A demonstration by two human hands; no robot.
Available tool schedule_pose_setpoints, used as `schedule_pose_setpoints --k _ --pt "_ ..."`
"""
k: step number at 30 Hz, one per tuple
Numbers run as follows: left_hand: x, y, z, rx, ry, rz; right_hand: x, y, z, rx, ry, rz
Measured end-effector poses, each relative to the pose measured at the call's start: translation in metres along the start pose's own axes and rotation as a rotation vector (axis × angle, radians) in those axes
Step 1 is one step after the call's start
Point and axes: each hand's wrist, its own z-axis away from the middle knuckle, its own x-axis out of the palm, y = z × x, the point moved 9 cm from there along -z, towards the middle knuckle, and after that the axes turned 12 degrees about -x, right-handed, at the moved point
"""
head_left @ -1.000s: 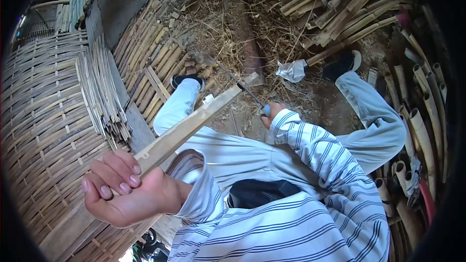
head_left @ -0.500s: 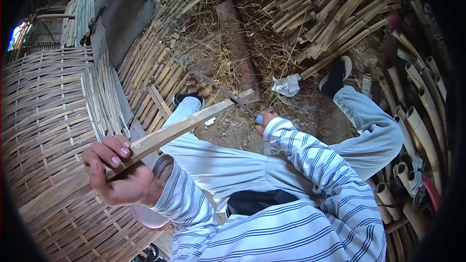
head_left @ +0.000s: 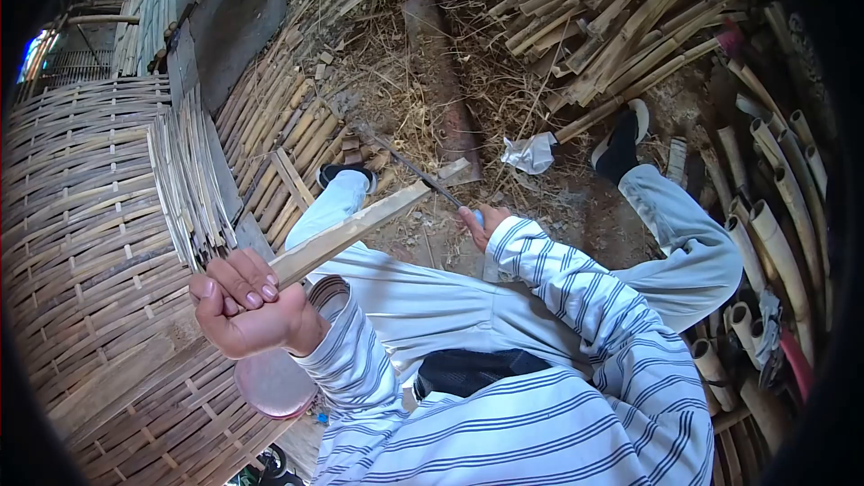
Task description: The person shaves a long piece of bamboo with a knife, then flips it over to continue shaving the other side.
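Observation:
My left hand [head_left: 256, 308] is closed around a long split bamboo piece [head_left: 360, 227], which runs from the lower left up to the middle of the view. My right hand [head_left: 489, 225] grips a knife [head_left: 421, 174] by its pale blue handle, a finger stretched toward the blade. That thin dark blade lies across the bamboo near its far end; how deeply it bites, if at all, cannot be made out. Beneath the bamboo's tip is a rusty metal beam or plank [head_left: 447, 90] on the ground.
Split bamboo [head_left: 594, 18] is heaped at the upper right, and cut bamboo tubes [head_left: 778, 234] stand along the right. A woven bamboo panel [head_left: 81, 216] fills the left, beside a bundle of thin strips [head_left: 189, 184]. Shavings and a crumpled white wrapper [head_left: 529, 153] litter the ground.
My left hand has shifted right and slightly up along the view, its fingers curled tighter around the bamboo. The knife has moved slightly up and left, with a right finger extended toward its blade.

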Motion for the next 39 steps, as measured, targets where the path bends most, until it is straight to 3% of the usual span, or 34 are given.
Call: schedule_pose_setpoints --k 5,8,12,16,19,22,26,28,31,32,33,39 --pt "0.014 -0.002 -0.003 -0.045 -0.052 0.026 0.008 0.014 -0.011 -0.028 0.024 0.012" --pt "0.034 0.001 0.008 -0.016 -0.190 0.043 -0.012 -0.001 0.001 -0.017 0.079 -0.011" --pt "0.057 -0.003 0.013 -0.015 -0.228 0.068 -0.038 0.004 0.002 0.006 0.189 -0.041" --pt "0.082 -0.031 0.009 -0.014 -0.281 0.109 -0.052 0.027 -0.016 0.019 0.281 -0.061" --pt "0.097 -0.085 0.011 0.000 -0.340 -0.027 -0.055 0.059 -0.042 0.028 0.322 -0.042" --pt "0.110 -0.090 0.017 -0.044 -0.402 0.072 -0.056 0.065 -0.038 0.051 0.318 -0.054" --pt "0.109 -0.092 0.006 -0.050 -0.273 0.033 -0.076 0.021 -0.006 0.004 0.278 -0.066" --pt "0.108 -0.092 0.005 -0.060 -0.301 0.069 -0.075 0.007 0.006 -0.043 0.252 -0.036" --pt "0.109 -0.094 0.007 -0.068 -0.296 0.036 -0.060 0.024 0.005 -0.065 0.217 -0.185" --pt "0.108 -0.095 0.007 -0.078 -0.299 0.011 -0.031 0.082 -0.024 0.134 0.292 -0.054" --pt "0.107 -0.093 0.008 -0.087 -0.302 -0.013 -0.037 0.091 -0.028 0.161 0.316 -0.073" --pt "0.097 -0.092 0.007 -0.076 -0.290 0.051 -0.035 0.059 -0.022 0.005 0.385 -0.076"
